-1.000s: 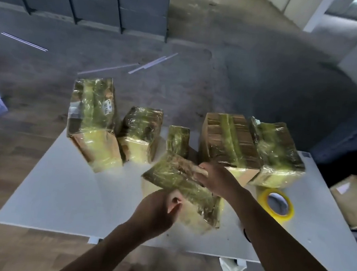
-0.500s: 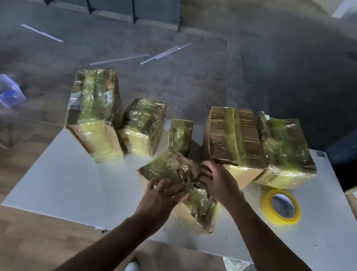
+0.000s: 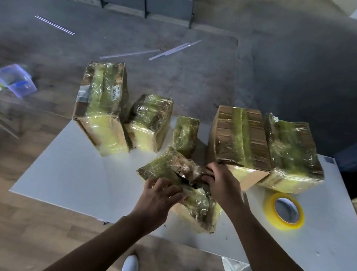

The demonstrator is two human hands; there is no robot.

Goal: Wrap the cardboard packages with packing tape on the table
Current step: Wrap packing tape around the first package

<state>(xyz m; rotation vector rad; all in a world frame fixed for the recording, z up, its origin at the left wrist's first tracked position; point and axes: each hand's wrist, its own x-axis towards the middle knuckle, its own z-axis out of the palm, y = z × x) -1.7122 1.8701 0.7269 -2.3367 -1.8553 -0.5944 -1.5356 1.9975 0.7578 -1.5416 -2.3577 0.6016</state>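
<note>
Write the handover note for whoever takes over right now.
Left hand: grips the front package at its near edge.
Right hand: grips its crumpled top.
Tape roll: flat on the table, right of the hands, untouched.
Done: the five back packages look taped.
Left: front package, taped but crumpled on top; probably needs another pass.

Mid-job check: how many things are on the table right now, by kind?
Back-row cardboard packages: 5
Package gripped by the left hand and right hand: 1
Yellow tape roll: 1
Total: 7
</note>
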